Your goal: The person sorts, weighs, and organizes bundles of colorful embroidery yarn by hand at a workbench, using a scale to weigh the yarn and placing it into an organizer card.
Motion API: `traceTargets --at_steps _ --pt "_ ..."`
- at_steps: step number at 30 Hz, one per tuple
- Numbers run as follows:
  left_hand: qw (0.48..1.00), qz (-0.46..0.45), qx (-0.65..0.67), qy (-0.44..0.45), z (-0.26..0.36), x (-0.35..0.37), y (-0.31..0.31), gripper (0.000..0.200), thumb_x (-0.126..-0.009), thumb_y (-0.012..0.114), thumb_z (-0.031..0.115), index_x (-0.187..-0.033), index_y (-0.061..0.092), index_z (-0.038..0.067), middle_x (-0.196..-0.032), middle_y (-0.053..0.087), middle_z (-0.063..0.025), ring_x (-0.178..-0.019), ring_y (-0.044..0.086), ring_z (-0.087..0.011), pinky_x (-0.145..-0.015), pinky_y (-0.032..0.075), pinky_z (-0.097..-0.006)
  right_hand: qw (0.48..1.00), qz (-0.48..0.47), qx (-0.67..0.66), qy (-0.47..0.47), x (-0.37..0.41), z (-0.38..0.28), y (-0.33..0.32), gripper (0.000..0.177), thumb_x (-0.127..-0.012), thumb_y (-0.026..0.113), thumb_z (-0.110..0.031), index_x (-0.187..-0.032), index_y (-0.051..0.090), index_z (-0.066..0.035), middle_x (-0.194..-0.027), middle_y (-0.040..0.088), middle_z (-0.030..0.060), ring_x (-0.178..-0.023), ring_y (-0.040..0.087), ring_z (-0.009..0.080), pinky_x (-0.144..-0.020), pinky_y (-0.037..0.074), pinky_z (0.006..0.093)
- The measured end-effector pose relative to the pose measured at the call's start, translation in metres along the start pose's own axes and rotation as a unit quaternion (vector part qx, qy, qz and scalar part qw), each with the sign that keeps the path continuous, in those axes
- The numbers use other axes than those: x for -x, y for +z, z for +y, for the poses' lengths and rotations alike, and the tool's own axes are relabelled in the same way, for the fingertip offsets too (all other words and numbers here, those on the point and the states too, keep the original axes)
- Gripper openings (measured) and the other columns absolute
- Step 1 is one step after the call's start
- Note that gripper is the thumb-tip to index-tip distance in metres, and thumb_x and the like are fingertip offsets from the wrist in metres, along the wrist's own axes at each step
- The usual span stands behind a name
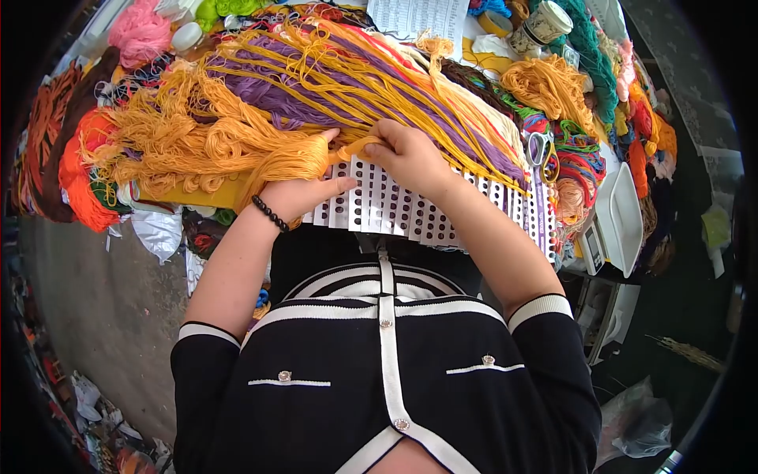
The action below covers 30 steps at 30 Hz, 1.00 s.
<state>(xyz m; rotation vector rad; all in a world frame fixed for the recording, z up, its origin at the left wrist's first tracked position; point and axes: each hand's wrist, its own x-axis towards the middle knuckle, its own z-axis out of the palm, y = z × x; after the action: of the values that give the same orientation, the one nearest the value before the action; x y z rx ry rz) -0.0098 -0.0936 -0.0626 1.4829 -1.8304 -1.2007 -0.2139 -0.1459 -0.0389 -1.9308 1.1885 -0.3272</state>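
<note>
A large light-orange skein of thread [229, 146] spreads over the table's left half. My left hand [304, 196], with a black bead bracelet at the wrist, is wrapped round its right end. My right hand [412, 160] pinches a short gathered strand of the same orange thread just to the right. White cards with rows of dark holes [379, 197] lie under both hands, along the table's front edge. Purple and mustard-yellow threads [316, 79] stretch across the table beyond my hands, some running down to the cards.
Scissors [540, 150] lie right of the cards. A white tray-like scale [617, 213] stands at the right edge. A patterned cup [543, 28] and a printed sheet [418, 24] are at the back. Red-orange thread [91, 174] hangs over the left edge; several coloured skeins crowd the right.
</note>
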Motion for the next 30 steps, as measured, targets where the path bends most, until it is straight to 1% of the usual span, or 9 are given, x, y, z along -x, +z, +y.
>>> traceTargets --at_steps 3,6,8,13,19,21,27,29,30 --pt "0.998 -0.02 0.04 -0.04 0.006 0.0 -0.001 0.085 -0.073 0.074 0.031 -0.138 0.028 0.002 -0.126 0.047 -0.0145 -0.11 0.047 -0.0197 -0.094 0.038 -0.031 0.989 0.029 -0.145 -0.025 0.001 0.01 0.007 0.012 -0.086 0.06 -0.013 -0.09 0.053 -0.003 -0.069 0.053 -0.0003 -0.064 0.047 0.0059 -0.058 0.041 0.0223" --pt "0.99 -0.06 0.064 -0.11 0.012 0.0 -0.002 0.085 -0.073 0.074 0.03 -0.138 0.027 0.002 -0.118 0.051 -0.0117 -0.098 0.051 -0.0165 -0.087 0.042 -0.029 0.991 0.014 -0.134 0.005 0.004 0.012 0.006 0.018 -0.083 0.064 -0.014 -0.094 0.054 -0.003 -0.07 0.055 0.0019 -0.064 0.05 0.0076 -0.058 0.043 0.0231" --pt "0.999 -0.004 0.037 -0.035 -0.003 -0.001 0.006 0.083 -0.072 0.074 0.018 -0.14 0.027 0.008 -0.1 0.053 -0.0012 -0.078 0.046 -0.0068 -0.069 0.044 -0.0218 0.99 0.075 -0.087 -0.079 0.007 0.008 0.015 0.023 -0.08 0.066 -0.013 -0.1 0.057 -0.007 -0.073 0.06 0.0051 -0.062 0.054 0.0087 -0.057 0.045 0.024" --pt "0.998 -0.001 0.05 -0.027 0.0 0.0 0.004 0.078 -0.076 0.07 0.015 -0.14 0.027 0.009 -0.088 0.05 0.0023 -0.072 0.046 -0.0055 -0.065 0.043 -0.0208 0.975 0.11 0.108 -0.158 0.001 -0.003 0.032 0.021 -0.074 0.068 -0.022 -0.094 0.069 -0.014 -0.083 0.067 0.0078 -0.067 0.063 0.0269 -0.06 0.05 0.0333" --pt "0.972 0.074 0.201 -0.101 -0.011 0.022 -0.031 0.047 -0.093 0.047 0.016 -0.138 0.034 0.014 -0.077 0.05 0.0037 -0.062 0.044 -0.0039 -0.058 0.042 -0.0185 0.974 0.149 0.072 -0.157 -0.002 0.007 0.037 0.016 -0.076 0.063 -0.026 -0.088 0.07 -0.018 -0.079 0.064 0.0055 -0.074 0.062 0.025 -0.064 0.05 0.0362" --pt "0.96 0.099 0.211 -0.157 -0.016 0.035 -0.063 0.048 -0.092 0.048 0.015 -0.138 0.035 0.015 -0.072 0.048 0.0059 -0.06 0.04 -0.0023 -0.054 0.036 -0.0158 0.976 0.149 0.064 -0.148 -0.002 0.008 0.038 0.016 -0.076 0.063 -0.026 -0.088 0.07 -0.017 -0.08 0.064 0.006 -0.074 0.062 0.0251 -0.065 0.05 0.0361" --pt "0.931 0.17 0.298 -0.127 -0.022 0.053 -0.14 0.051 -0.09 0.053 0.017 -0.137 0.034 0.008 -0.082 0.053 0.001 -0.065 0.046 -0.0044 -0.057 0.039 -0.0171 0.987 0.111 0.032 -0.109 0.0 0.003 0.032 0.02 -0.076 0.064 -0.025 -0.092 0.069 -0.014 -0.08 0.064 0.0071 -0.075 0.062 0.0269 -0.067 0.049 0.0357" --pt "0.81 0.298 0.496 -0.095 -0.016 0.06 -0.149 0.05 -0.091 0.052 0.018 -0.135 0.034 0.005 -0.104 0.055 -0.0065 -0.079 0.052 -0.0085 -0.066 0.045 -0.0205 0.992 0.092 0.019 -0.088 0.005 -0.003 0.026 0.022 -0.075 0.065 -0.024 -0.094 0.068 -0.013 -0.079 0.064 0.0079 -0.074 0.061 0.0276 -0.066 0.049 0.0359" --pt "0.81 0.299 0.496 -0.092 -0.02 0.066 -0.145 0.05 -0.091 0.052 0.018 -0.135 0.034 0.005 -0.104 0.055 -0.0065 -0.079 0.052 -0.0085 -0.066 0.045 -0.0205 0.993 0.086 0.018 -0.083 0.01 -0.005 0.024 0.024 -0.076 0.066 -0.02 -0.097 0.066 -0.01 -0.078 0.064 0.008 -0.071 0.061 0.0242 -0.065 0.049 0.0336"
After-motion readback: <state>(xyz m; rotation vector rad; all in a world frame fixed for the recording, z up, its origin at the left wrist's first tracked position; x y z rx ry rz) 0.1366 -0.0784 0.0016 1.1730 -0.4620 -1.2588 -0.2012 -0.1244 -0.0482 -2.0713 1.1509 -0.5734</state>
